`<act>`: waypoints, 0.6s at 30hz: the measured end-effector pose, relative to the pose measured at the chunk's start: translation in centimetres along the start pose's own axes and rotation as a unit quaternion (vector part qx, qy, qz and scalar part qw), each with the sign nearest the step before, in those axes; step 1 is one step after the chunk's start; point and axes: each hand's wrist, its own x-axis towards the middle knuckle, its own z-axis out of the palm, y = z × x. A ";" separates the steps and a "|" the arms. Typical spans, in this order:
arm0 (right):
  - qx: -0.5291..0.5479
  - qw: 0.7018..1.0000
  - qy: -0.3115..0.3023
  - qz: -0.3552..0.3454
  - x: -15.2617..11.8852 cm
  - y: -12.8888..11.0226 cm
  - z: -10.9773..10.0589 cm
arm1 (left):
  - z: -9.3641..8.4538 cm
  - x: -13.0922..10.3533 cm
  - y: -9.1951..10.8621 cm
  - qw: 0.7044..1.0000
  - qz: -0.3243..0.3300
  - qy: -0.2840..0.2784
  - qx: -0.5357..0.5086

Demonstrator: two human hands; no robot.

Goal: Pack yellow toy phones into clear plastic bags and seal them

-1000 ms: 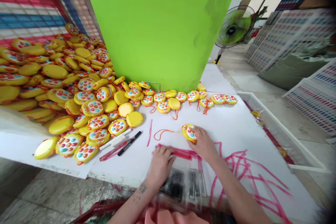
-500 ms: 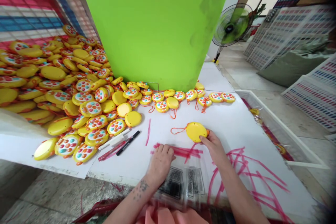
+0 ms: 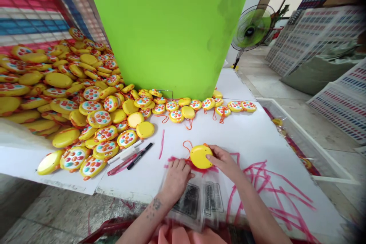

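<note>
A yellow oval toy (image 3: 201, 156) with an orange cord loop is pinched at its right edge by my right hand (image 3: 222, 161), its plain side facing up. My left hand (image 3: 177, 178) rests on the upper end of clear plastic bags (image 3: 190, 200) with black printing, close to the toy's lower left, its fingers curled together on the plastic. The bags lie at the front table edge. Left of my left hand lie a black marker (image 3: 139, 156), a red marker (image 3: 121, 165) and a white one.
Many yellow toys (image 3: 98, 119) with coloured dots are heaped at left, and a row of them runs below a green panel (image 3: 171, 34). Pink marks streak the white table (image 3: 243, 133). A white-framed tray (image 3: 334, 179) stands right; behind it is a fan (image 3: 250, 30).
My right hand has moved left and slightly toward me with the yellow toy, bringing it near my left hand and over the pink marks. My left hand has barely moved.
</note>
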 end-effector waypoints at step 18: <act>-0.317 0.934 -0.138 -0.093 0.5 -1.4 4.4 | -1.0 -0.9 -0.7 0.979 0.076 0.161 -0.100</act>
